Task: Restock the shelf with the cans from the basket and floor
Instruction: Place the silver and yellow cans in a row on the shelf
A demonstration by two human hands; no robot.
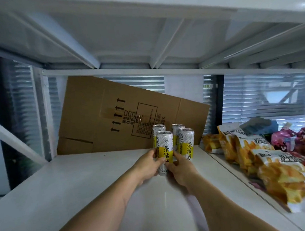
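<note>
Several slim silver-and-yellow cans stand in a tight cluster on the white shelf [81, 179], just right of its middle. The front left can [165, 146] is upright, and both hands are on its lower half. My left hand [150, 165] grips it from the left, thumb across the front. My right hand [181, 168] grips it from the right, fingers curled round the base. A second front can [187, 143] stands touching it on the right. Two rear cans [159, 129] show only their tops. No basket or floor is in view.
A flattened cardboard box [104, 117] leans against the back of the shelf behind the cans. Orange and white snack bags [254, 154] lie in a row on the neighbouring shelf to the right. The upper shelf's underside [144, 37] hangs overhead.
</note>
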